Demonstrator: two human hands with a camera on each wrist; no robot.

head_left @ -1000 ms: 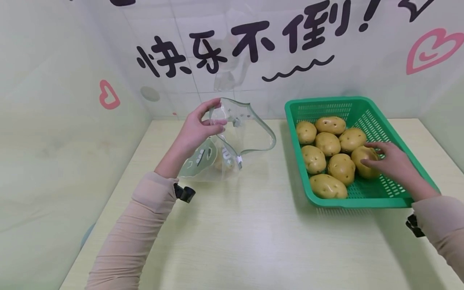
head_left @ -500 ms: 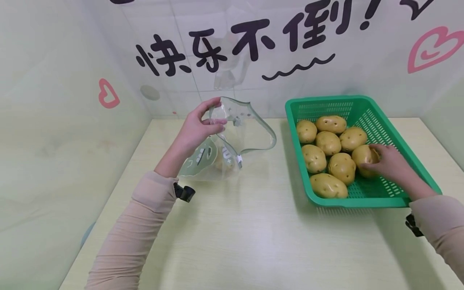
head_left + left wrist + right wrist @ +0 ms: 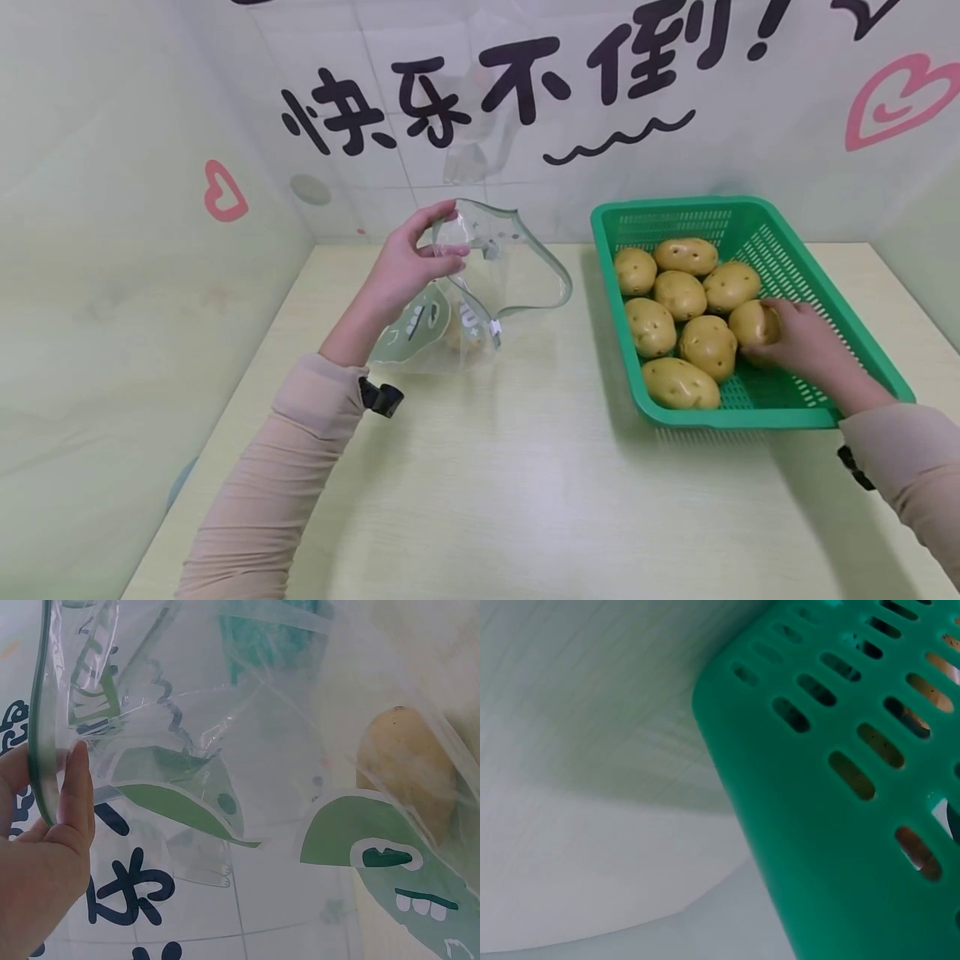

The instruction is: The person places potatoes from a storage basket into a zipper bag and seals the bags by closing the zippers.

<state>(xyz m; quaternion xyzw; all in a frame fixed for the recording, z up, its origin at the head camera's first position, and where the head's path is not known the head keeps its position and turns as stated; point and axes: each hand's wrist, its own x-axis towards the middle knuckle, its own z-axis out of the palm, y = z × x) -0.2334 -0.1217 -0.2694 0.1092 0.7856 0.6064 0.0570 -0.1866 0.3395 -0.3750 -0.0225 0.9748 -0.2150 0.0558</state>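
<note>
My left hand (image 3: 412,262) pinches the rim of a clear zip bag (image 3: 517,283), whose mouth gapes toward the right. A green cartoon is printed on the bag, and a potato (image 3: 405,765) lies inside it, seen through the plastic in the left wrist view. Over at the right, my right hand (image 3: 810,350) grips a potato (image 3: 752,329) inside the green basket (image 3: 652,417), thumb at its near side and fingers over the far side. Several more potatoes (image 3: 707,348) lie beside it. In the right wrist view the basket's wall (image 3: 780,787) hides most of the hand.
A white slider (image 3: 495,330) hangs at the bag's rim. The pale tabletop (image 3: 525,483) stretches in front of bag and basket. Behind stands a wall sheet (image 3: 495,183) with black lettering and pink hearts.
My right hand has moved slightly left and its fingers have closed round the potato in the basket. The left hand and bag have stayed in place.
</note>
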